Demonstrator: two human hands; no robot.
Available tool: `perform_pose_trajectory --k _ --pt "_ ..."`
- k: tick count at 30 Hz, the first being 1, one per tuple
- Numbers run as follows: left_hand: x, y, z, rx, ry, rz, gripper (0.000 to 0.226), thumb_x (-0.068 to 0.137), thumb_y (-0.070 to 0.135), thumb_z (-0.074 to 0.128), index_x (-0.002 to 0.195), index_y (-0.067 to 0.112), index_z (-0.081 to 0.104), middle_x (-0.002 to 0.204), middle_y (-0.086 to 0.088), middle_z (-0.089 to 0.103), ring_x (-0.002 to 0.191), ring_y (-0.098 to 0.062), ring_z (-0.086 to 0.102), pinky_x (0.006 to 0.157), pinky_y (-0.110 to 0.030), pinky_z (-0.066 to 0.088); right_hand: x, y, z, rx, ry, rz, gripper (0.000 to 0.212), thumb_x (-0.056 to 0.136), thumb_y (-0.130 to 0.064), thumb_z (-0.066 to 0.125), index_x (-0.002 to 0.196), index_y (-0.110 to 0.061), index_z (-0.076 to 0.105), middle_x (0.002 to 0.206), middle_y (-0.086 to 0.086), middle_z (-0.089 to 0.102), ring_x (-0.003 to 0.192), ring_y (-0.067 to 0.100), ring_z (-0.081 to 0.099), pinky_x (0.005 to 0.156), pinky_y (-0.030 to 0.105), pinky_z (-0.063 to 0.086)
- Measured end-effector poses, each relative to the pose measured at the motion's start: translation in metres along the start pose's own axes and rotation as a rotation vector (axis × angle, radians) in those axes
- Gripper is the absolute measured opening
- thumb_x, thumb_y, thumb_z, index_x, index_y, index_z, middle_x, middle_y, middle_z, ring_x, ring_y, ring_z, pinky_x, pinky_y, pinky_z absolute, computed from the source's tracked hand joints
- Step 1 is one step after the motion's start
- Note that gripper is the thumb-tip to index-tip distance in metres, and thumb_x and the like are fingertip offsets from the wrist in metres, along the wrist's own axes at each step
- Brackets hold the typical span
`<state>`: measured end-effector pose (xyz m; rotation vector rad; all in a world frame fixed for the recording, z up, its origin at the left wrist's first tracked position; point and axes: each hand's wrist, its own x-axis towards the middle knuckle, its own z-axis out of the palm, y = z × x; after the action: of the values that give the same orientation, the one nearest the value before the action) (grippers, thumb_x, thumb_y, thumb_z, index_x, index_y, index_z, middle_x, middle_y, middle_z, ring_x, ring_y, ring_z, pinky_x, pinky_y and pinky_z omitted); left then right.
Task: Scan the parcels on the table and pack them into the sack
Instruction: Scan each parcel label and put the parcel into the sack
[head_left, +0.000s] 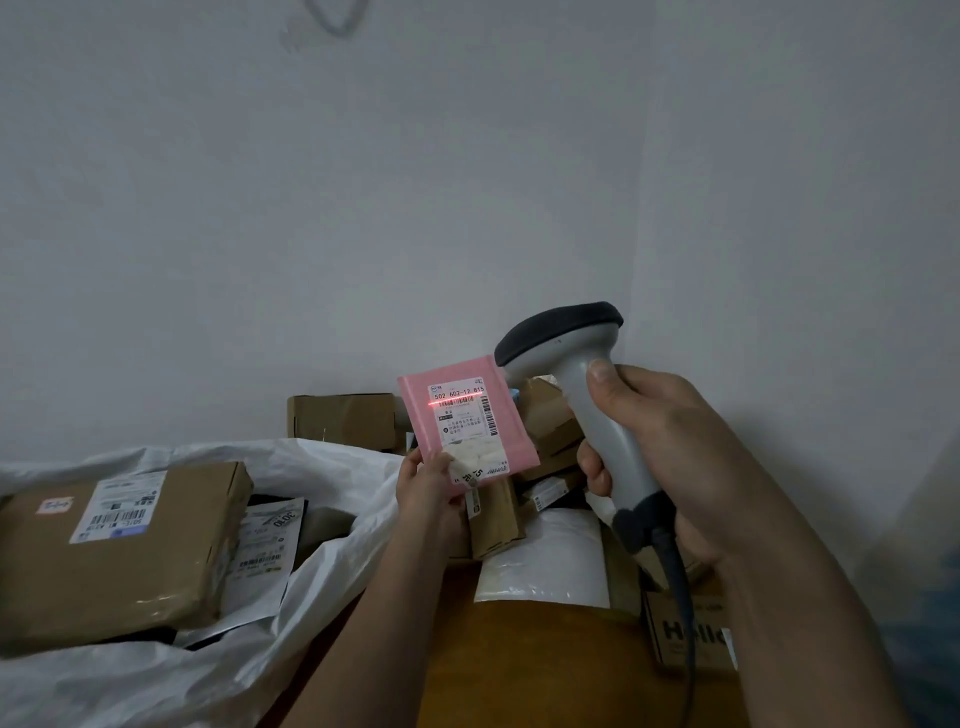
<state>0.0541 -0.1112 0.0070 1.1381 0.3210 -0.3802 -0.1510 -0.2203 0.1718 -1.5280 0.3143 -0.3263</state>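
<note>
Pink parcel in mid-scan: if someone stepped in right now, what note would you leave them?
Left hand: pinches the flat pink parcel by its lower corner, label toward the scanner.
Right hand: grips the grey handheld barcode scanner; red line lies on the label.
Done: brown cardboard box and others already lie in the white woven sack.
Left: pack the pink one, then scan the piled table parcels.

Your pink parcel (467, 421) carries a white label crossed by a red scan line, the scanner (582, 395) at its 3 o'clock is grey with a black head, and the sack (311, 587) at 8 o'clock is white.
</note>
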Motion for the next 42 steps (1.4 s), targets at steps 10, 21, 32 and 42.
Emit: perform_pose_trajectory --k 10,21,32,42 --pt "-0.015 0.006 -0.012 -0.061 0.051 -0.021 0.034 0.096 0.002 0.053 0.127 0.016 0.05 0.124 -0.014 0.058 0.109 -0.035 0.06 0.083 -0.051 0.057 0.028 0.018 0.035 -0.068 -0.051 0.013 0.031 0.102 -0.035 0.044 0.097 -0.01 0.061 0.072 0.009 0.061 0.056 0.013 0.057 0.052 0.026 0.048" --pt "-0.028 0.014 -0.033 -0.145 0.075 0.012 0.035 0.098 0.004 0.051 0.131 0.015 0.048 0.122 -0.014 0.06 0.091 -0.029 0.064 0.079 -0.051 0.058 0.03 0.027 0.056 -0.014 -0.124 0.024 0.024 0.103 -0.034 0.044 0.095 -0.017 0.059 0.077 0.007 0.061 0.057 0.011 0.056 0.05 0.022 0.048" --pt "-0.036 0.043 -0.065 -0.015 0.366 0.262 0.037 0.096 -0.002 0.049 0.119 0.027 0.042 0.118 -0.009 0.053 0.109 -0.03 0.061 0.081 -0.049 0.059 0.036 0.047 0.056 0.094 -0.153 0.129 0.025 0.101 -0.038 0.046 0.103 -0.016 0.059 0.074 0.01 0.06 0.056 0.013 0.056 0.05 0.024 0.047" --pt "-0.027 0.054 -0.099 0.929 0.81 0.597 0.049 0.084 -0.01 0.052 0.126 0.014 0.05 0.155 -0.014 0.02 0.144 -0.037 0.016 0.114 -0.052 0.018 0.051 0.069 0.044 0.137 -0.05 0.182 0.029 0.101 -0.036 0.047 0.107 -0.01 0.059 0.069 0.013 0.058 0.051 0.015 0.055 0.049 0.027 0.045"
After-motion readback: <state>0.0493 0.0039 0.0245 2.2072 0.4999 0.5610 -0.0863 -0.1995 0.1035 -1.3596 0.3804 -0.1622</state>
